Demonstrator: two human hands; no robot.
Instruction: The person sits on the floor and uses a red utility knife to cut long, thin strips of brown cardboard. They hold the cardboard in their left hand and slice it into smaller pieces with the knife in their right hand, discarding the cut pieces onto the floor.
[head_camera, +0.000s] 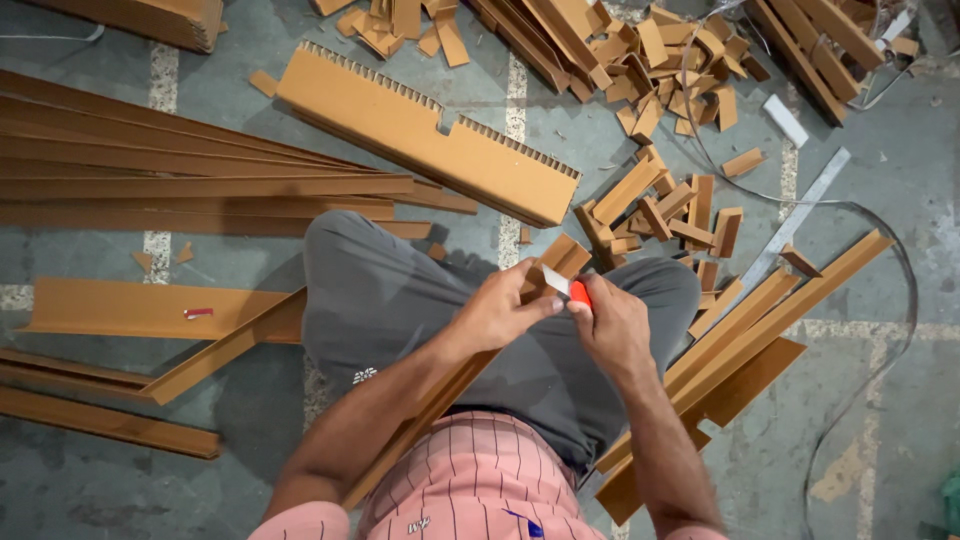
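I sit on the floor with a long brown cardboard strip (562, 255) lying across my grey-trousered lap. My left hand (497, 308) grips the strip near its far end. My right hand (612, 325) is closed around a small cutter with an orange-red handle (580, 293); its white blade (556, 279) rests against the strip's end, right by my left thumb. Both hands nearly touch each other over my knees.
A long notched cardboard board (420, 130) lies ahead. Long strips (200, 180) are stacked on the left and more strips (760, 320) on the right. Several short offcuts (665, 215) are piled ahead-right, beside a metal ruler (795, 225) and a cable (880, 260).
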